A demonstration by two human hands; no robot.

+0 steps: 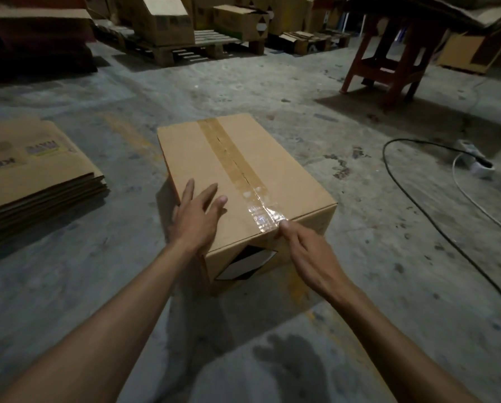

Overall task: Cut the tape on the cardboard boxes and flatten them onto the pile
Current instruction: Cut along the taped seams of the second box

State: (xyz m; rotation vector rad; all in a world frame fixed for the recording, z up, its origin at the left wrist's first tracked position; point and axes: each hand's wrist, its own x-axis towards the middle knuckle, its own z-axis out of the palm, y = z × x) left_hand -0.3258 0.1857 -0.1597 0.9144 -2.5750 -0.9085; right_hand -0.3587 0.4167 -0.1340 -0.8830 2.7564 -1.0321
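A brown cardboard box (275,170) stands on the concrete floor in the middle. A strip of clear tape (234,164) runs along its top seam down to the near edge. My left hand (197,213) lies flat on the box's near left corner, fingers spread, holding nothing. My right hand (307,251) is at the near top edge, thumb and fingertips pressed on the tape's end; I cannot tell whether it holds a tool. A pile of flattened boxes (37,167) lies on the floor at the left.
A red stool (389,65) stands at the back right. A black cable (435,228) and a white power strip (476,158) lie on the floor at the right. Pallets with more boxes (168,24) line the back.
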